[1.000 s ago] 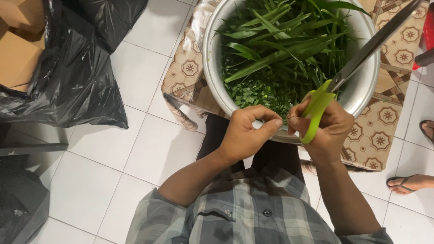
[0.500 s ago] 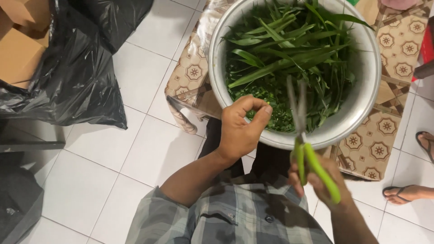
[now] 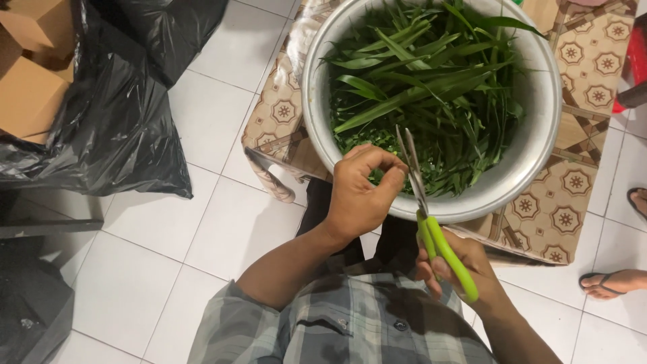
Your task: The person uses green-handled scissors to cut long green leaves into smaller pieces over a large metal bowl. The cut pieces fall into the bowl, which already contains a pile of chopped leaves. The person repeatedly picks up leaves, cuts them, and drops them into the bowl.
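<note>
A wide metal bowl sits on a patterned mat and is full of long green leaves, with finely chopped green bits near its front. My left hand hovers over the bowl's near rim, fingers curled and pinched together; whether anything lies between the fingertips is too small to tell. My right hand grips the green handles of a pair of scissors, close to my chest. The blades point up toward the bowl and lie nearly closed, just right of my left fingers.
The brown patterned mat covers the white tiled floor under the bowl. Black plastic bags and cardboard boxes fill the left side. Another person's foot in a sandal rests at the right edge.
My right hand has pulled the scissors back from the bowl's rim toward my chest, and the blades now point up. My left hand has stayed near the rim, fingers still curled.
</note>
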